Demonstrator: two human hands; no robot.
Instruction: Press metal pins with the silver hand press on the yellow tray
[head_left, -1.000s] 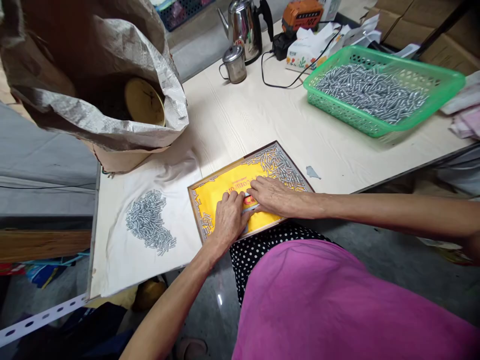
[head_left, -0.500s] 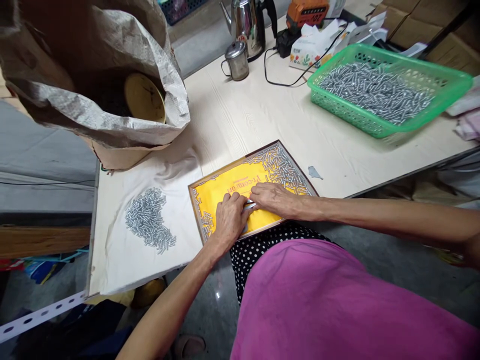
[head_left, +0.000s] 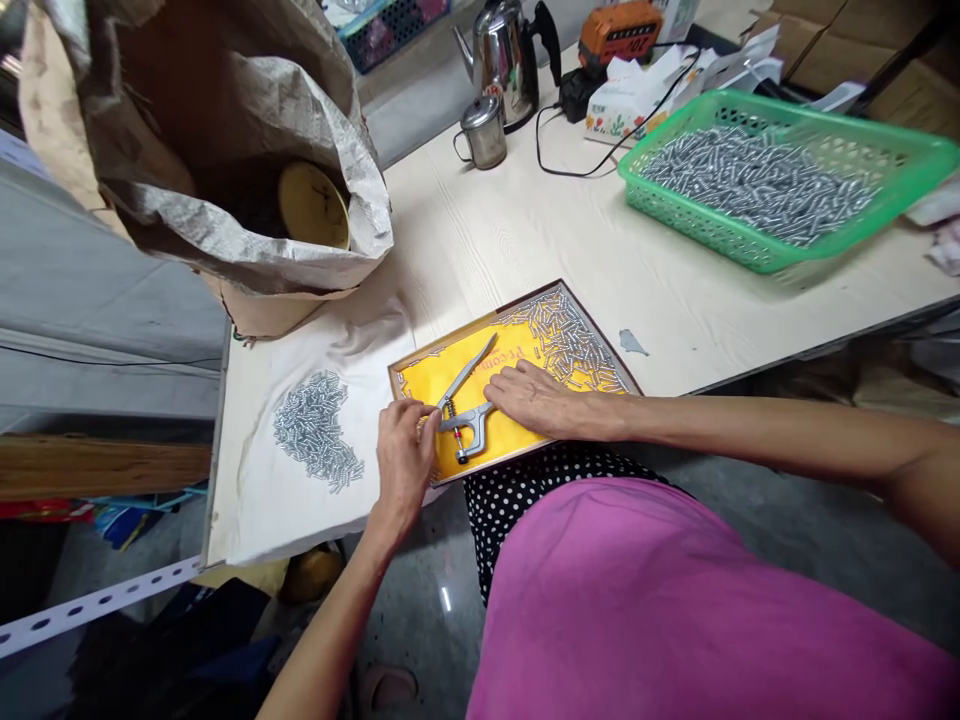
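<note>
Looking down from head cam, nearest to farthest. Pink top [head_left: 675, 600] and polka-dot fabric [head_left: 525, 490] fill the bottom of the frame; both bare arms reach fwd to a tray [head_left: 427, 378] with a wooden rim and yellow lining, at the table's near edge.

Left hand [head_left: 405, 455] is at the tray's left end, thumb & forefinger pinched narrow at the nose of a metal plier-type tool [head_left: 465, 400]. Can't tell if the pinch is on the tool itself or on a small piece. Right hand [head_left: 536, 398] lies flat and spread on the lining, holding nothing, fingertips just beside the tool's handles. The tool lies on the lining between the hands.

Small metal pieces [head_left: 570, 335] crowd the tray's far right corner. Left of the tray, a separate pile [head_left: 315, 430] sits on a white cloth [head_left: 300, 520].

Judging by qty, the work looks partway: one modest pile set aside, plenty left in the tray.

Beyond: a big sack [head_left: 225, 200] with a yellow bowl [head_left: 313, 205] inside, far left. On the table [head_left: 525, 230] farther back, a green basket [head_left: 780, 268] loaded with similar pieces, a steel mug [head_left: 484, 132], and a kettle [head_left: 514, 50].
</note>
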